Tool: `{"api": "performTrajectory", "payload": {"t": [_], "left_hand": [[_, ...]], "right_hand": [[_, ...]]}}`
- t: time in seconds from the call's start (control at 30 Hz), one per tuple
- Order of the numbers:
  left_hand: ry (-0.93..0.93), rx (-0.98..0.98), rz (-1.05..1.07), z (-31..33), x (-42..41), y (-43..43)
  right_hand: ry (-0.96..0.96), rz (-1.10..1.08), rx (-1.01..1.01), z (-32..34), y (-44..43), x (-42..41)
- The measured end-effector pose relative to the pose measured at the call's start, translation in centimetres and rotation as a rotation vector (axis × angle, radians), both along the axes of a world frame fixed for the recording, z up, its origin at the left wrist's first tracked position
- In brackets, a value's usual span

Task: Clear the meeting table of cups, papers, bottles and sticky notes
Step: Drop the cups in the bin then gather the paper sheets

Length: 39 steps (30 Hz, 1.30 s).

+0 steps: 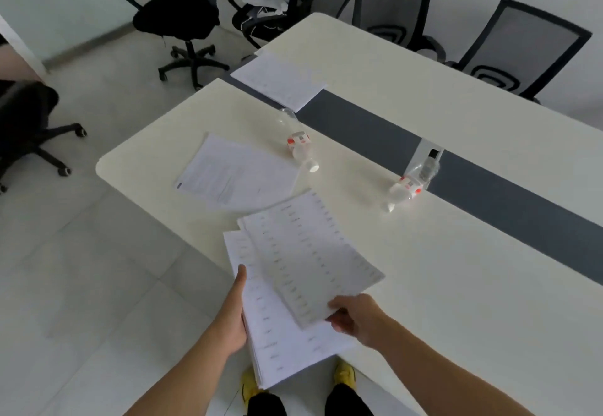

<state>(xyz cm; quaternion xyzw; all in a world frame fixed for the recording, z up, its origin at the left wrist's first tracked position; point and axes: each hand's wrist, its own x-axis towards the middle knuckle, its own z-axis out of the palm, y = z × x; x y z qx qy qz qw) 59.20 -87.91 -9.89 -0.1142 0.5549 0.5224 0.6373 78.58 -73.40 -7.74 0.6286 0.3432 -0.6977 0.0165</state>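
My left hand (233,314) grips a stack of printed papers (274,334) at its left edge, held over the table's near edge. My right hand (354,316) pinches the lower corner of another printed sheet (310,252) that lies across the top of the stack. More papers (228,174) lie flat on the cream table (456,285) ahead. A further pile of sheets (280,81) rests at the far end, over the grey centre strip. Two clear plastic bottles with red-and-white labels lie on their sides: one bottle (298,143) near the middle, the other bottle (409,185) beside the strip.
Black mesh office chairs stand along the far side (528,46) and at the table's end (177,14); one holds white items (267,4). Another chair (26,121) is at the left on the tiled floor. A cable port (430,154) sits in the grey strip.
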Motion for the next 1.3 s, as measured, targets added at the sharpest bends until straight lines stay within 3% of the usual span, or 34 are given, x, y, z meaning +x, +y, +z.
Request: {"api": "performTrajectory", "payload": {"t": [0.2,0.37,0.53,0.63,0.87,1.07,1.3], "left_hand": [[0.048,-0.117,-0.097,-1.5,-1.2,0.2],[0.095,-0.055,-0.167,0.5,-1.8,0.5],[0.161,0.069,-0.253,4.4,-6.2,-0.1],[0.174,0.108,-0.223,6.9,-9.7,-0.9],[0.242,0.135,-0.073,9.1,-17.5,-3.2],[0.289,0.125,-0.005,8.7,-24.4,-2.7],[0.293,-0.036,-0.005,5.6,-32.6,-0.4]], "right_hand": [[0.003,0.274,-0.192,-1.7,-6.9,-0.2],[0.053,0.494,-0.26,0.5,-5.7,0.7],[-0.014,0.311,-0.072,3.5,0.6,0.6],[0.002,0.325,0.078,5.2,3.7,-2.7],[-0.133,0.568,0.472,4.6,6.5,-14.9],[-0.304,0.926,0.688,2.4,10.8,-24.4],[-0.437,1.132,0.905,-1.4,17.2,-36.5]]}}
